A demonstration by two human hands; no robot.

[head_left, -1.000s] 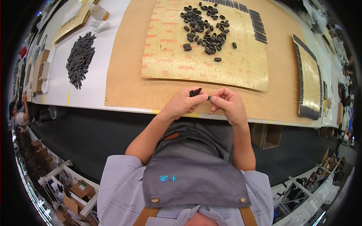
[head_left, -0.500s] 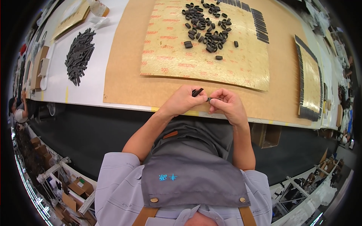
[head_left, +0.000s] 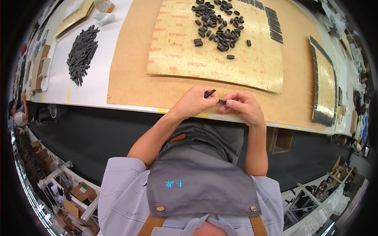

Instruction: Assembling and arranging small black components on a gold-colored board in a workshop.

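Over the table's near edge, my left hand [head_left: 193,104] is closed on a few short black strips [head_left: 210,93] that poke out above its thumb. Between the fingertips of both hands is a small black strip [head_left: 222,102], pinched by my left thumb and finger at one end. The thumb and fingers of my right hand [head_left: 249,110] pinch its other end. Whether its ends are joined is too small to tell. Beyond my hands, many small black loops [head_left: 230,57] lie scattered on a yellowish board [head_left: 177,65] with red print.
A heap of flat black strips [head_left: 82,57] lies on the white tabletop to the left. Brown paper [head_left: 130,78] covers the middle. Black strips line the edges of a second yellowish board [head_left: 325,78] at the right. Another person [head_left: 19,116] is at the far left.
My right hand has shifted slightly right, and more of the small black strip shows between my fingertips. My left hand still holds its strips.
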